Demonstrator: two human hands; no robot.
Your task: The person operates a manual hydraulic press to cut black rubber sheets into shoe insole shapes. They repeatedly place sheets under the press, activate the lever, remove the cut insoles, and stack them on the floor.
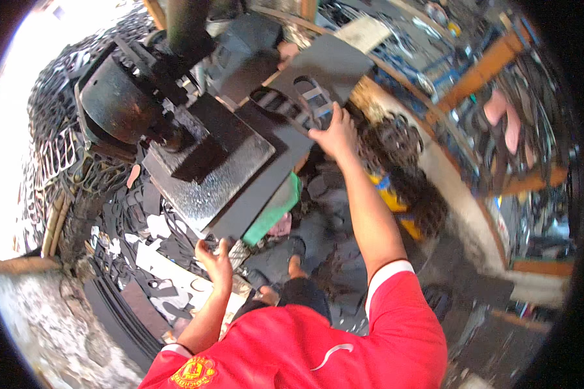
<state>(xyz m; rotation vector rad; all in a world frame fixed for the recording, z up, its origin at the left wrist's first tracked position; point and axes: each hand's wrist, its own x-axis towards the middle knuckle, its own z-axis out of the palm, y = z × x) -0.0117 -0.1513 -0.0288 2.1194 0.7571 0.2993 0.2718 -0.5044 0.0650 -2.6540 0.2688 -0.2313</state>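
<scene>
My right hand point(336, 135) reaches far forward, thumb and fingers closed on the near end of a sole-shaped metal cutting die point(316, 96) with crossbars. Beside it, to the left, a second sole-shaped cutting die point(276, 104) lies on a black sheet point(256, 178). Near the lower corner of that sheet, my left hand point(215, 264) has its thumb and fingers apart with nothing visible between them; whether its fingertips touch the sheet I cannot tell. Left of the dies is a dark press point(120, 100), its worn metal plate point(204, 188) resting above the black sheet.
Cut-out black scraps are heaped at the left point(55, 123), with white offcuts point(156, 259) on the floor. Green material point(276, 211) hangs below the sheet. To the right are a pile of dark ring-like pieces point(392, 142), a pale ledge point(464, 201) and wooden beams point(486, 71).
</scene>
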